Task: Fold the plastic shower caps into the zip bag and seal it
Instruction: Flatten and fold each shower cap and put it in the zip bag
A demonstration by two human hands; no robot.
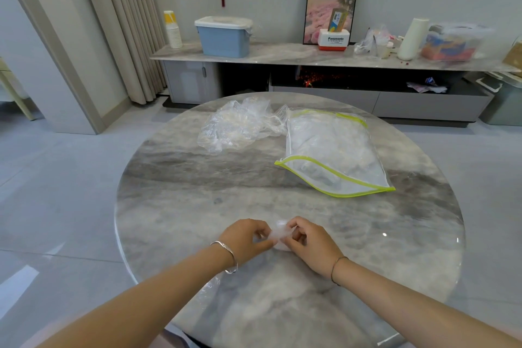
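Cap (278, 236) pinched by both hands (246, 237) (309, 243), probably mid-fold; press flat first (bag (333, 150) open at 1 o'clock).

The zip bag (330, 150) lies on the round marble desk (175, 206). Its green-edged mouth is open and turned toward the person, and there is clear plastic inside. Just left of the zip bag is a heap of loose shower caps (237, 127) that reaches the bag's far corner. Nearer the person than the zip bag, the left hand (245, 237) and the right hand (308, 243) both pinch one small bundled shower cap (278, 234).
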